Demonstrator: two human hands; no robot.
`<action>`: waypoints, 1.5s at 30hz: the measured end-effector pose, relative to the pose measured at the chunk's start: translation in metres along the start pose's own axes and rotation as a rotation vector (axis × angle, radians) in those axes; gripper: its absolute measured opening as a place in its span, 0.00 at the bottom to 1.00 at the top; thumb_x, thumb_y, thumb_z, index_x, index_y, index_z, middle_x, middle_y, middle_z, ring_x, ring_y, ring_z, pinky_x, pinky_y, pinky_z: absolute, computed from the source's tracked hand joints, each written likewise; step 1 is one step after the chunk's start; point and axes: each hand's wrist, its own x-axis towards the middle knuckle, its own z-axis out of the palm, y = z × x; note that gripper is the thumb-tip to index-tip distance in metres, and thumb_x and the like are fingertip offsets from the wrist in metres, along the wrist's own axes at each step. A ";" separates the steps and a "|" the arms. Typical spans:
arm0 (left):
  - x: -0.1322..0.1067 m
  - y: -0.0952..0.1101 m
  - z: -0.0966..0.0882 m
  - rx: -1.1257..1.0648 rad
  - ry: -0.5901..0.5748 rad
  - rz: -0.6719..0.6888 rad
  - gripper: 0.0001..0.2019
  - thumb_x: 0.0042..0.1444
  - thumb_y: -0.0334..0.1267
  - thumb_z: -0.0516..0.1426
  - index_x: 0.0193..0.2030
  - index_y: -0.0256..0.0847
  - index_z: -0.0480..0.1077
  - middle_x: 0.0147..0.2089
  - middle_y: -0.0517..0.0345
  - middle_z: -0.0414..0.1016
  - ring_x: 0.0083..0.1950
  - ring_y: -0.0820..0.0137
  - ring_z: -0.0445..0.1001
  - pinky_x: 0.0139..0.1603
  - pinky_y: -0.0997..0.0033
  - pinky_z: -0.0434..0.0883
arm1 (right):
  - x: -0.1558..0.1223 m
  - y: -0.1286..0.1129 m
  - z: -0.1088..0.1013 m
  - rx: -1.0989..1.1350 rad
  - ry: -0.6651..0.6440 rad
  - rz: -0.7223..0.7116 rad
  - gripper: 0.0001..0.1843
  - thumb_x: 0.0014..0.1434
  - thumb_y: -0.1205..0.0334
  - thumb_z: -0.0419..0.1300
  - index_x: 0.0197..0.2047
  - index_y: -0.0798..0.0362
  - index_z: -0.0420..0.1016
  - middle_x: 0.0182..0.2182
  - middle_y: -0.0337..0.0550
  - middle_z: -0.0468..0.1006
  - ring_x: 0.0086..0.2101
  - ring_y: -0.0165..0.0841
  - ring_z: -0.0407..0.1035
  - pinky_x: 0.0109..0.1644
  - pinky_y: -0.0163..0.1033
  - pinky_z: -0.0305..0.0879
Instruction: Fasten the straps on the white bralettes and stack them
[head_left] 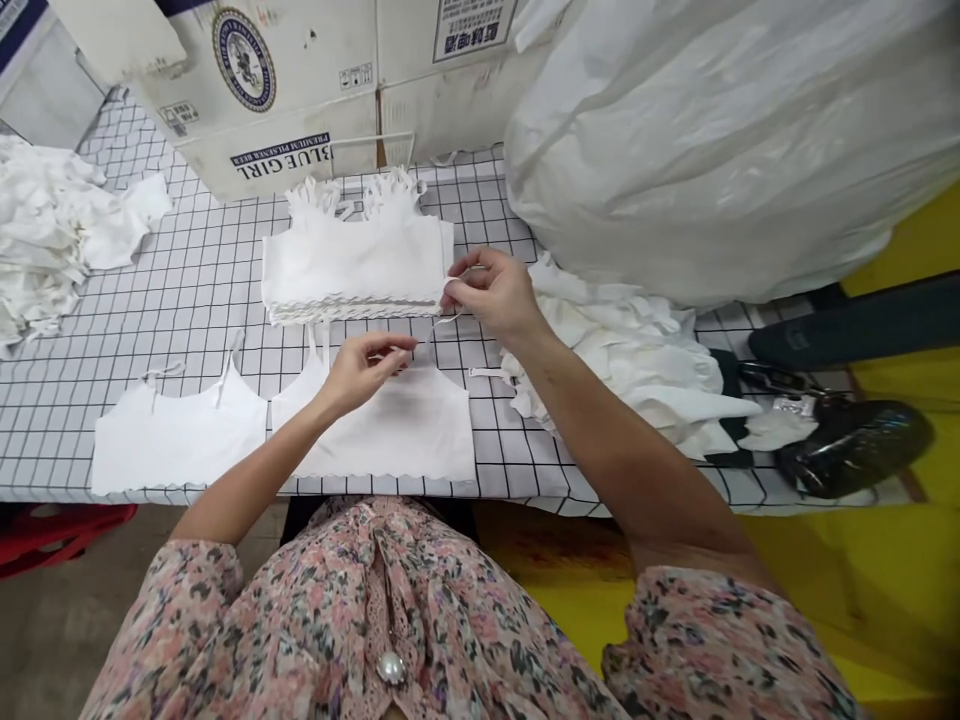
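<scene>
A stack of folded white camisoles point(360, 260) with scalloped hems lies on the table, its thin straps bunched at the far side. At the stack's right corner, my right hand point(495, 295) is closed, thumb and fingers pinching a bit of white fabric. Just below the stack hovers my left hand point(365, 372), its fingertips pressed together above a flat white camisole point(397, 430). A thin white strap point(448, 319) dangles between both hands; whether the left fingertips hold its end is unclear. Left of these, another white camisole point(180, 435) is spread flat with its straps upward.
Loose white garments are heaped at the far left point(45, 235) and beside my right forearm point(630, 360). Behind the stack stands a cardboard beer box point(300, 90). A large white plastic bag point(712, 140) fills the back right. A black plastic-wrapped object point(855, 450) sits near the right edge.
</scene>
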 end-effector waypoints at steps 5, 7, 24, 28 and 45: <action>0.040 -0.008 0.010 0.035 0.080 -0.026 0.19 0.56 0.31 0.68 0.56 0.36 0.83 0.54 0.47 0.83 0.35 0.78 0.75 0.38 0.75 0.75 | -0.002 -0.027 0.010 0.325 -0.054 0.084 0.18 0.54 0.54 0.73 0.46 0.47 0.76 0.29 0.36 0.83 0.31 0.33 0.79 0.34 0.39 0.77; 0.049 -0.013 0.017 0.058 0.079 -0.023 0.20 0.53 0.33 0.71 0.54 0.36 0.84 0.44 0.54 0.82 0.31 0.79 0.70 0.35 0.76 0.71 | -0.009 -0.032 0.012 0.403 -0.058 0.100 0.19 0.54 0.52 0.73 0.47 0.47 0.77 0.34 0.39 0.86 0.37 0.35 0.82 0.39 0.41 0.80; 0.056 -0.032 0.025 0.052 0.083 -0.176 0.05 0.60 0.29 0.64 0.33 0.33 0.82 0.19 0.65 0.70 0.20 0.78 0.66 0.26 0.76 0.65 | 0.002 -0.012 -0.013 0.303 0.126 -0.145 0.24 0.64 0.40 0.69 0.57 0.43 0.73 0.45 0.43 0.87 0.50 0.43 0.84 0.61 0.55 0.82; 0.058 -0.033 0.022 0.034 0.110 -0.179 0.04 0.59 0.29 0.65 0.33 0.33 0.81 0.19 0.65 0.70 0.20 0.77 0.67 0.26 0.76 0.65 | 0.000 -0.016 -0.004 0.254 0.139 -0.181 0.28 0.66 0.37 0.66 0.62 0.42 0.70 0.47 0.45 0.87 0.49 0.42 0.85 0.58 0.53 0.84; 0.021 0.024 0.009 -0.579 -0.129 -0.308 0.15 0.61 0.49 0.72 0.39 0.37 0.84 0.40 0.48 0.88 0.33 0.75 0.81 0.37 0.76 0.81 | -0.041 -0.036 -0.004 -0.544 -0.037 -0.818 0.14 0.76 0.60 0.53 0.47 0.45 0.82 0.48 0.48 0.89 0.51 0.42 0.84 0.73 0.62 0.68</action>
